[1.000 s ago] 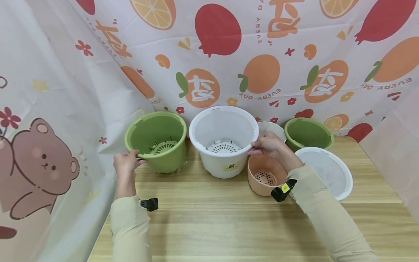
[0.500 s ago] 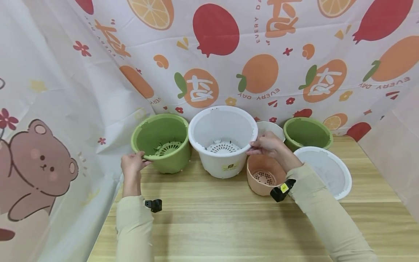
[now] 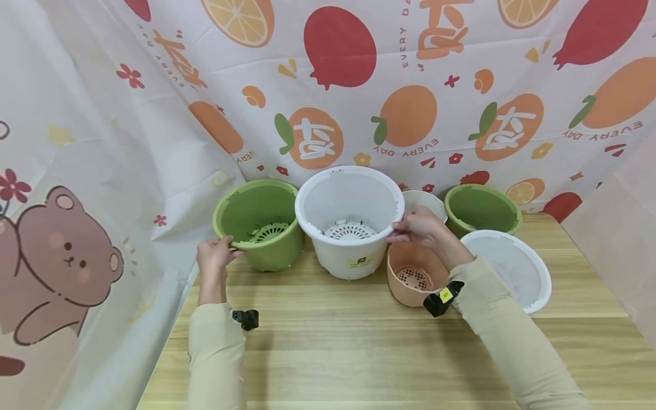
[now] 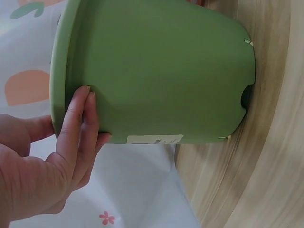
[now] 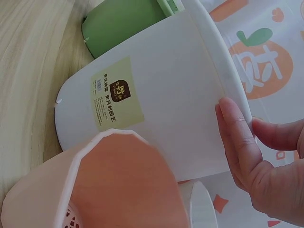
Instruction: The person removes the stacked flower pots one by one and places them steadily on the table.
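My left hand (image 3: 214,254) pinches the front left rim of a large green flowerpot (image 3: 274,256), with thumb on the rim and fingers under its lip in the left wrist view. This pot stands upright on the table, close against the left side of a large white flowerpot (image 3: 343,259). On the white pot's right rim, my right hand (image 3: 420,226) holds with thumb and fingers. A yellowish label (image 5: 116,95) shows on the white pot's wall in the right wrist view. Both pots have slotted bottoms and hold nothing else that I can see.
Right of the white pot stands a small peach pot (image 3: 410,293), partly under my right wrist. Behind it is a small white pot (image 3: 424,200). Another green pot (image 3: 482,208) and a tilted white pot (image 3: 512,267) stand farther right. A printed cloth (image 3: 359,125) hangs behind.
My left hand has slid the green pot to the right along the table, up to the white pot. My right hand has stayed on the white pot's rim.
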The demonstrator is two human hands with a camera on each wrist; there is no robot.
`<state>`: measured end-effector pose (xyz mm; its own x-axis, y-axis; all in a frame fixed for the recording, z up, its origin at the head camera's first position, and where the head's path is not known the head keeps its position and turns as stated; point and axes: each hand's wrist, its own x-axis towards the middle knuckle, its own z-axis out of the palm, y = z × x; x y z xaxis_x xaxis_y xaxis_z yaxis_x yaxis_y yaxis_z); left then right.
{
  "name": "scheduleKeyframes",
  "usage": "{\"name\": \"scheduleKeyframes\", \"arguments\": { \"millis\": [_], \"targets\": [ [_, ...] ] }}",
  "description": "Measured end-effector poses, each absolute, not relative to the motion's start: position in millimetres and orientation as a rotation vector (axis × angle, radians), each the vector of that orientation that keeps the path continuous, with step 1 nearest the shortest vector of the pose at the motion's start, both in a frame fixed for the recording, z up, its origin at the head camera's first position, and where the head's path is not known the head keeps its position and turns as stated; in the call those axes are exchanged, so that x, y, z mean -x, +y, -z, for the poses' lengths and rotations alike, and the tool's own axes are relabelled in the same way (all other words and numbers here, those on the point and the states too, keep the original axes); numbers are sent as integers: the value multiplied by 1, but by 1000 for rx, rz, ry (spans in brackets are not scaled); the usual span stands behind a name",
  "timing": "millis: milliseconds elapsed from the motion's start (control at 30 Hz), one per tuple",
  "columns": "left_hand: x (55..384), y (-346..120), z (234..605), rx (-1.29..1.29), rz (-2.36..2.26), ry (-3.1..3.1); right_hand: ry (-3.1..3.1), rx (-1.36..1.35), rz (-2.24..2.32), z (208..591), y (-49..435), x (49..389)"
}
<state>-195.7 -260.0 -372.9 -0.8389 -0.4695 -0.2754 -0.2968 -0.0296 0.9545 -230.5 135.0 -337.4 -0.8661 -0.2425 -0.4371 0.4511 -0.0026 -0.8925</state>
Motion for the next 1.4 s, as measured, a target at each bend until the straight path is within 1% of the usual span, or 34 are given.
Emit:
{"name": "scheduleKeyframes", "arguments": {
  "millis": [733,1400],
  "targets": [
    [198,-262,374,-839,2012,-2072,1791,-205,1934,338,136,231],
    [188,-256,365,-822,2031,-2097,1883,-162,1914,343,135,228]
  ]
}}
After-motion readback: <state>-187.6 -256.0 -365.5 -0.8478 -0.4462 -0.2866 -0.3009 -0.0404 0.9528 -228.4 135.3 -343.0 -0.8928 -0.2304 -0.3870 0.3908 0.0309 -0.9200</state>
